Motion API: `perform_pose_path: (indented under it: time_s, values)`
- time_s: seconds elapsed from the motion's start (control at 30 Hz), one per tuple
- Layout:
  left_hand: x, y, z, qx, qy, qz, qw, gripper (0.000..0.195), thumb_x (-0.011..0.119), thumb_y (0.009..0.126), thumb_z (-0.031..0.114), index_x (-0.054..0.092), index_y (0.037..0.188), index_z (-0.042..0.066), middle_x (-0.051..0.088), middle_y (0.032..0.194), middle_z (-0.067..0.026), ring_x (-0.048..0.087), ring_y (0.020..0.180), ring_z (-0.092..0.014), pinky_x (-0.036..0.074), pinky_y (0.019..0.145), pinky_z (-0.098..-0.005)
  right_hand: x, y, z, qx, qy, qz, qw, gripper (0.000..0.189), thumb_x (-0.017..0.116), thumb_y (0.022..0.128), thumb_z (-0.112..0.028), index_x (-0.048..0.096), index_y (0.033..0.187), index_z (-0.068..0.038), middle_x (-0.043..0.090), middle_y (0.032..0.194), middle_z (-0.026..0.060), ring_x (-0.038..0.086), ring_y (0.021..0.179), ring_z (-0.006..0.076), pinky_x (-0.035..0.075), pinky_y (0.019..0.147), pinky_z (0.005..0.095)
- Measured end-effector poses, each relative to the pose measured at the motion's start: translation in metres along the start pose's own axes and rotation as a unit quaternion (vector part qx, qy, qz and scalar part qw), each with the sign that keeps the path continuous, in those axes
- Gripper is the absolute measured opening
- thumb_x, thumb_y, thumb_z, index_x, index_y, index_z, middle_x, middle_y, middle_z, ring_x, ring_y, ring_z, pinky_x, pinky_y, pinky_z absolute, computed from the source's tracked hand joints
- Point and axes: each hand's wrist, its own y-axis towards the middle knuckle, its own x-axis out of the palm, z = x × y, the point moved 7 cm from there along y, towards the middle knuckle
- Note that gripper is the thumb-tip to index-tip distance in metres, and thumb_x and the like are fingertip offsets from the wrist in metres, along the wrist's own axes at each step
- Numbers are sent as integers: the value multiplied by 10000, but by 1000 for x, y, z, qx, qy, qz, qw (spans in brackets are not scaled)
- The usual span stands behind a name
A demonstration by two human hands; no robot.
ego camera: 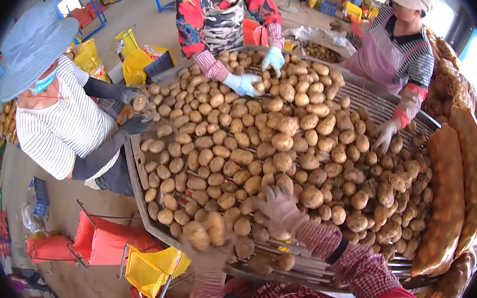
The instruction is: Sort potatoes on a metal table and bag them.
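Note:
Many loose potatoes (pixel 241 156) cover a slatted metal sorting table (pixel 312 266). My left hand (pixel 209 258), in a pale glove and blurred, is at the table's near left edge. It holds potatoes (pixel 196 235) against its fingers, two of them showing side by side. My right hand (pixel 281 210), gloved too, lies palm down over the potatoes at the near middle of the table, fingers spread. Its fingertips reach potatoes, but whether it grips one I cannot tell. Checked sleeves cover both my forearms.
Co-workers' gloved hands work at the left (pixel 133 111), far side (pixel 243 84) and right (pixel 386 134). A yellow mesh bag (pixel 147 272) on a metal frame and red bags (pixel 114 240) stand at the near left. Full sacks (pixel 440 199) line the right side.

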Motion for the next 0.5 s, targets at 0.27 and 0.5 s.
perform_pose_path:
  time_s: [0.27, 0.5]
  values:
    - [-215, -136, 272, 249, 465, 351, 773, 474, 683, 922, 423, 597, 1279, 122, 597, 1125, -126, 580, 1004, -246, 474, 892, -377, -59, -78, 26, 109, 572, 118, 804, 446, 733, 793, -70, 579, 1211, -63, 565, 1086, 83, 609, 927, 208, 522, 835, 317]
    - [-72, -81, 112, 188, 792, 2, 581, 365, 725, 843, 94, 628, 1186, 20, 630, 1189, -165, 598, 1107, -344, 481, 983, -452, 4, -194, 1, 129, 256, -135, 949, 571, 685, 842, -223, 535, 1388, -151, 669, 1120, 191, 690, 968, 382, 572, 796, 476]
